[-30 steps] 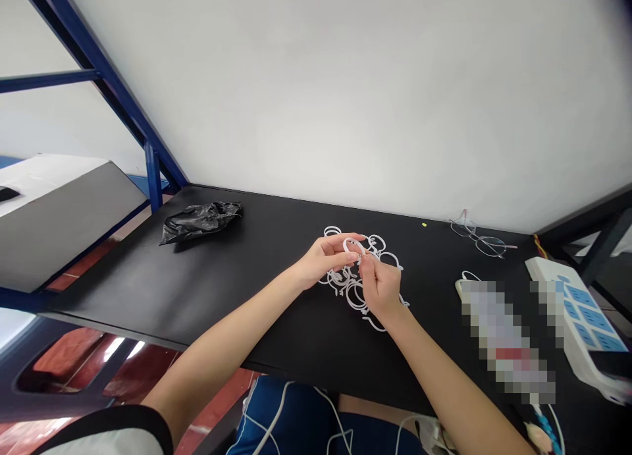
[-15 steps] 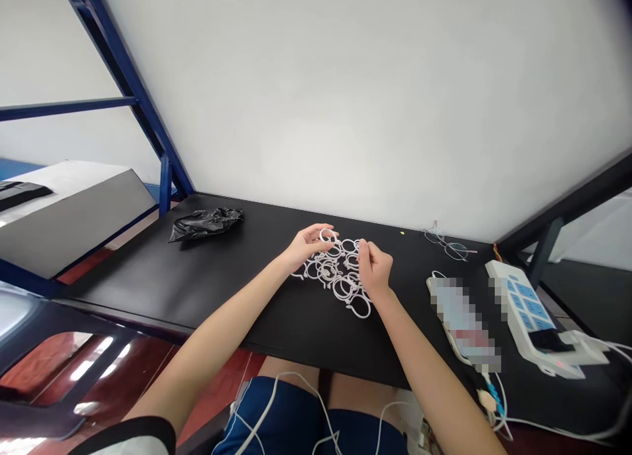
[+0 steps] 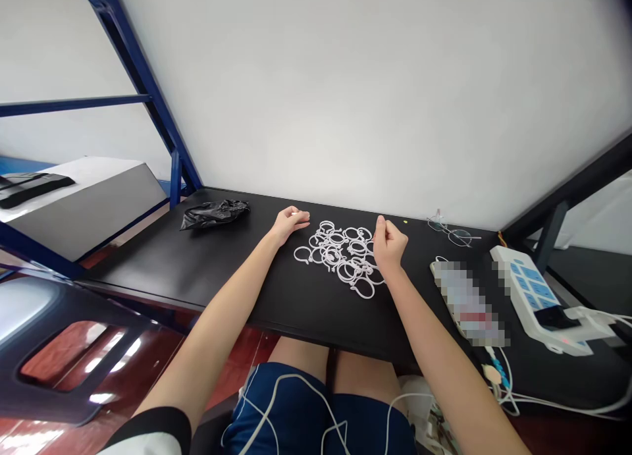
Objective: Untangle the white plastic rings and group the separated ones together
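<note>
Several thin white open-ended rings (image 3: 348, 270) lie in a loose, overlapping heap on the black tabletop (image 3: 232, 264). My left hand (image 3: 289, 224) is just beyond the heap's far left side, with thumb and fingers pressed together. A small white bit shows at its fingertips, too small to name. At the right edge of the heap, my right hand (image 3: 390, 243) is closed in a fist with the thumb on top. What it holds, if anything, is hidden by the fingers. One ring (image 3: 363, 287) sits at the near edge of the heap.
A crumpled black plastic bag (image 3: 214, 214) lies at the back left. To the right are eyeglasses (image 3: 459, 238), a phone (image 3: 469, 303) with a cable, and a white power strip (image 3: 536, 300). A white wall (image 3: 316, 99) rises behind the table.
My left hand has moved left, away from the heap, and its fingers have closed together. The ring seen between its fingers before no longer shows there. My right hand stays closed, slightly farther right.
</note>
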{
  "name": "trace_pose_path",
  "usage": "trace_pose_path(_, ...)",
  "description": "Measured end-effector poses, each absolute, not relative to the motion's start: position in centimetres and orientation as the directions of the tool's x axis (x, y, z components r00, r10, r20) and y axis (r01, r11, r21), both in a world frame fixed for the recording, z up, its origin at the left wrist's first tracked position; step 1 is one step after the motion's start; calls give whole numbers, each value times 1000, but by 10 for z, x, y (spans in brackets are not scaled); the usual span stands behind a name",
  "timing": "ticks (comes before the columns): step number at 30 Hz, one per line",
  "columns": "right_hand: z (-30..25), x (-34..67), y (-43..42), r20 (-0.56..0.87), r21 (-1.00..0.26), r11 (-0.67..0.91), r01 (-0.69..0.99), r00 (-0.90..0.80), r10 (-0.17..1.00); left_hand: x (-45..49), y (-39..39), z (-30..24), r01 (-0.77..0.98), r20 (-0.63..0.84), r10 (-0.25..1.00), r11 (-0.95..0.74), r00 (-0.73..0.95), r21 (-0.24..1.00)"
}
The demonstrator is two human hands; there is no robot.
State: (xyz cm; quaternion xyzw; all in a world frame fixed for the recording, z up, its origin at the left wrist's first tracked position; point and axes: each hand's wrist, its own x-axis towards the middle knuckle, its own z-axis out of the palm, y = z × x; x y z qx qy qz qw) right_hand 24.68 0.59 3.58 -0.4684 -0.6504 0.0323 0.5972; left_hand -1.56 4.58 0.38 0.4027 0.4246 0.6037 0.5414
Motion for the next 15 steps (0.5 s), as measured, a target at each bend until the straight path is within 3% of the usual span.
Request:
trace_pose_path(2, 34, 246, 7, 750, -593, 561, 578, 142, 646, -23, 49, 0, -134, 48, 984, -72, -173, 988)
trace_pose_path(4, 33, 248, 9, 750, -588, 552, 591, 144, 645, -29, 50, -4, 178, 175, 949, -131, -261, 975)
trace_pose_path(6, 34, 252, 12, 750, -584, 532, 613, 158, 642, -34, 49, -6, 498, 336, 903, -169, -266, 850)
trace_pose_path(8, 36, 259, 16, 745, -591, 503, 630, 189, 639, -36, 45, -7, 702, 414, 881, -145, -229, 698)
trace_pose_path(11, 36, 272, 24, 720, -648, 462, 606, 289, 630, -35, 39, -5, 820, 406, 886, -55, -223, 570)
trace_pose_path(15, 31, 281, 31, 650, -731, 410, 546, 373, 662, -33, 34, 0, 855, 389, 893, -9, -226, 518)
